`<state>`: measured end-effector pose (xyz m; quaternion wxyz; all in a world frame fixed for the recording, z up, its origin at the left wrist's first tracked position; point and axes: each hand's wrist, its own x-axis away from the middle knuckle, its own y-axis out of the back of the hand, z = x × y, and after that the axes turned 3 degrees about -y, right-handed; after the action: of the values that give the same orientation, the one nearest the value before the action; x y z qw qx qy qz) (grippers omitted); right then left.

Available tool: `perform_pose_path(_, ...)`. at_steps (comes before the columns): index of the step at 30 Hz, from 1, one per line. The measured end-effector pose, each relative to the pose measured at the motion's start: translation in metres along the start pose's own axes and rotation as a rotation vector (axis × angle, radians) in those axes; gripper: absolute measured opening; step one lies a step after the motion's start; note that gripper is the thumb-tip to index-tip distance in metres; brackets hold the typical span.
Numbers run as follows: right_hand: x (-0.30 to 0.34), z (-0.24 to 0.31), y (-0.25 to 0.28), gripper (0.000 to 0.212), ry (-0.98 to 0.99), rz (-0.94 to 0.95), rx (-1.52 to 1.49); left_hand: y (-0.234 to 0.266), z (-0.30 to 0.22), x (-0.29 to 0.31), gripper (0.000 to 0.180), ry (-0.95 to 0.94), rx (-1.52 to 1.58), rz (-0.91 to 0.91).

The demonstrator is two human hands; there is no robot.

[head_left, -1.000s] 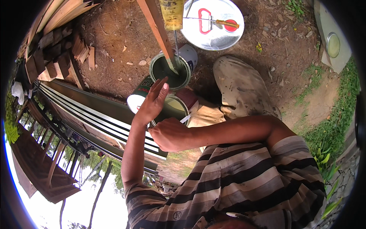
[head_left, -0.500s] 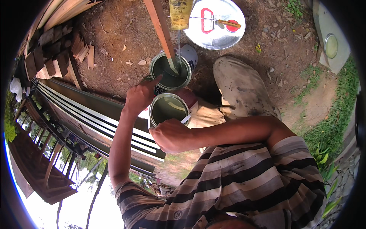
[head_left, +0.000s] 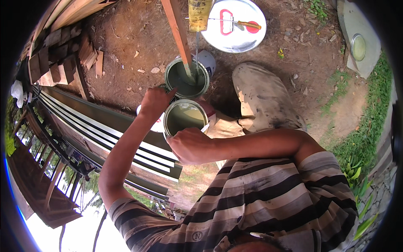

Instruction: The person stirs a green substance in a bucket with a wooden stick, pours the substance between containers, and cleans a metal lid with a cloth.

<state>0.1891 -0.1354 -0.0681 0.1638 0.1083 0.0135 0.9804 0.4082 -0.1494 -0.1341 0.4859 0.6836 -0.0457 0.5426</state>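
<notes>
Two open paint cans stand close together in front of me. The far paint can (head_left: 167, 69) holds dark green-grey paint. A wooden stick (head_left: 176, 33) leans in it, its lower end coated with paint; beside it, a worn yellow object (head_left: 199, 16) has a thin pale shaft reaching into the can. My left hand (head_left: 154, 103) is closed at this can's near-left rim, most fingers hidden. My right hand (head_left: 191, 145) is closed on the near rim of the near paint can (head_left: 166, 113), whose paint is olive green. A pale strip shows beside that hand.
A large round metal lid (head_left: 214, 38) lies beyond the cans, with a yellow-handled tool (head_left: 247, 25) on it. A smaller round lid (head_left: 358, 47) rests at far right. Wood pieces (head_left: 54, 63) are piled left; white-and-dark striped boards (head_left: 105, 138) stretch below them. My knee (head_left: 266, 92) is right.
My left index finger has drawn back from over the far can's opening to its rim, and my left elbow has swung outward left. The near can has shifted slightly toward the far one.
</notes>
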Motion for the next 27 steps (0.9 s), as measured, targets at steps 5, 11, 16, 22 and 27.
perform_pose_path(5,0.005,0.001,-0.005,0.007,-0.044,0.029,0.003,0.011,0.002,0.01,0.056,-0.037,-0.052,0.018)
perform_pose_path(11,0.026,0.0,-0.018,0.009,-0.031,-0.022,-0.051,-0.011,0.016,0.006,0.066,-0.046,0.278,-0.026)
perform_pose_path(16,0.049,-0.002,-0.032,0.015,-0.109,0.049,-0.003,-0.015,0.004,0.008,0.073,0.168,0.874,-0.033)
perform_pose_path(22,0.071,-0.008,-0.028,0.014,-0.135,0.0,0.138,-0.02,-0.018,0.005,0.068,0.367,1.487,0.057)
perform_pose_path(27,0.096,0.016,0.0,0.017,-0.205,-0.101,0.188,-0.013,-0.034,0.036,0.07,0.36,1.444,-0.049)
